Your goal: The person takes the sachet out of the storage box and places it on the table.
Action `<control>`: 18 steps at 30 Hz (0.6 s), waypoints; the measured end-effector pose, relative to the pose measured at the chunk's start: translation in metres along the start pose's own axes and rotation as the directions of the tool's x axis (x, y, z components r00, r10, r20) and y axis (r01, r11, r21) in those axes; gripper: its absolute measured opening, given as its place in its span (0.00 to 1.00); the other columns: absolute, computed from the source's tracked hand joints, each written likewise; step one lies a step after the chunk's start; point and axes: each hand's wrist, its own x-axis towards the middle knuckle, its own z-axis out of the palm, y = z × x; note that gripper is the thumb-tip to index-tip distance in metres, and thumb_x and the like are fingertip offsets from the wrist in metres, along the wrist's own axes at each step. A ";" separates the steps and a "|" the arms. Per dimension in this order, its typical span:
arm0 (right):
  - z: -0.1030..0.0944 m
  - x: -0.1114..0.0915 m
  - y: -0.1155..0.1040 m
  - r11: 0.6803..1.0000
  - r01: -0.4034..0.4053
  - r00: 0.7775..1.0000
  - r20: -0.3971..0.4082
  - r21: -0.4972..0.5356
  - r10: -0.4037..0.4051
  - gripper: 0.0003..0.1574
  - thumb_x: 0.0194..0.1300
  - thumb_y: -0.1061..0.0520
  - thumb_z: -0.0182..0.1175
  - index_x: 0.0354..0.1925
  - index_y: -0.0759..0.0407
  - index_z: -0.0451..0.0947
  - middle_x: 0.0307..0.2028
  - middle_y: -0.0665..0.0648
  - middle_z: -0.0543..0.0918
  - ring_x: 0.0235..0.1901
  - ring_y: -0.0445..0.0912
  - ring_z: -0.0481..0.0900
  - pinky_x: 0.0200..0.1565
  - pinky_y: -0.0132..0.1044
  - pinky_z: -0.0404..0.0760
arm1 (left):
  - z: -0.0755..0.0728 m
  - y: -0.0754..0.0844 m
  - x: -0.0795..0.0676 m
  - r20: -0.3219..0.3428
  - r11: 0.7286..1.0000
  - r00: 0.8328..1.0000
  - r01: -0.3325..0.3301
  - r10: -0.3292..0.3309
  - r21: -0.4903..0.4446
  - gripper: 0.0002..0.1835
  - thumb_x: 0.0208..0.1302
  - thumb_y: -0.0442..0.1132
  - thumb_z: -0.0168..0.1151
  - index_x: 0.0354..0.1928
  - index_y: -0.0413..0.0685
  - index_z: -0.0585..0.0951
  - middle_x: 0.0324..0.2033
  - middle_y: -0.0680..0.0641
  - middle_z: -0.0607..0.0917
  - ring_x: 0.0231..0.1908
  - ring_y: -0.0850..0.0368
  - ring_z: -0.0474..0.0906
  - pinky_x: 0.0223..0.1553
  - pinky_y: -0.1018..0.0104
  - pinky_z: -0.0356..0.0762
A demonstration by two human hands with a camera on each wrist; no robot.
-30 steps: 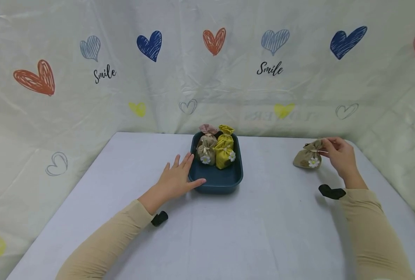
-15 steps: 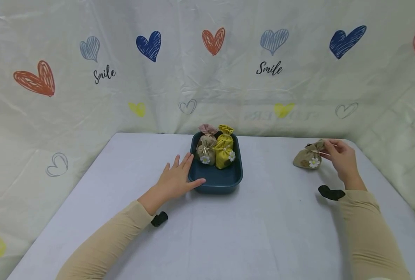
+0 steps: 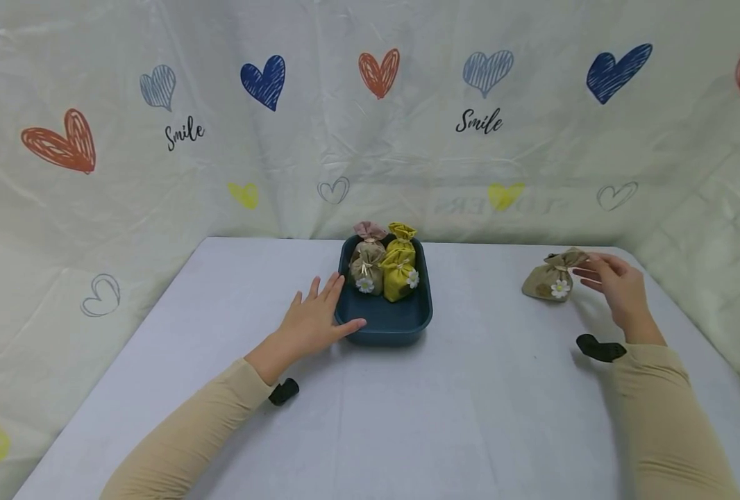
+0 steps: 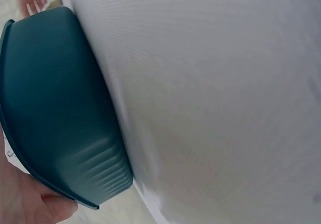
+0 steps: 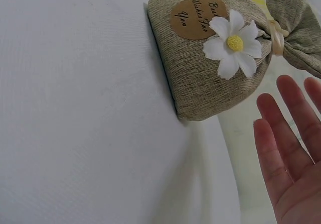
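Observation:
My left hand (image 3: 307, 323) rests with straight, spread fingers at the left rim of a dark teal tray (image 3: 387, 337), its thumb at the front corner. In the tray stand small drawstring pouches: a beige pouch with a daisy (image 3: 368, 269), yellow pouches (image 3: 398, 274) and one with a pink top (image 3: 371, 230). At the right, another beige pouch (image 3: 546, 281) sits upright on the table, with a daisy and a round brown label. Beside its gathered top is my right hand (image 3: 621, 292), fingers extended; its thumb is hidden in the right wrist view.
The tray and pouch stand on a white-covered table (image 3: 370, 423), near its back edge. Behind hangs a pale curtain (image 3: 432, 153) printed with hearts. A black wrist-worn piece (image 3: 601, 348) sticks out at my right cuff, and another black piece (image 3: 284, 392) at the left.
My right fingers, which pinched the beige pouch's neck, have loosened, and that hand has shifted slightly right. The pouch stays in place. The left hand and tray have not moved.

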 end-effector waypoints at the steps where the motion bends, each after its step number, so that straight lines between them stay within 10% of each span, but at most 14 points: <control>1: -0.001 -0.001 -0.002 1.000 -0.003 1.000 -0.002 -0.013 0.003 0.14 0.80 0.59 0.52 0.41 0.50 0.84 0.33 0.44 0.89 0.33 0.34 0.88 0.36 0.25 0.83 | 0.001 0.000 0.000 -0.002 1.000 1.000 0.000 0.000 0.000 0.56 0.67 0.77 0.48 0.83 0.48 0.44 0.82 0.47 0.45 0.79 0.37 0.38 0.72 0.32 0.43; 18: -0.004 -0.013 -0.022 0.994 0.075 0.991 -0.108 -0.083 -0.084 0.07 0.77 0.56 0.58 0.47 0.55 0.82 0.35 0.42 0.89 0.36 0.33 0.87 0.37 0.22 0.81 | -0.001 0.001 -0.001 0.001 1.000 1.000 0.000 0.000 -0.005 0.56 0.68 0.77 0.47 0.83 0.47 0.44 0.81 0.47 0.44 0.79 0.37 0.38 0.72 0.32 0.43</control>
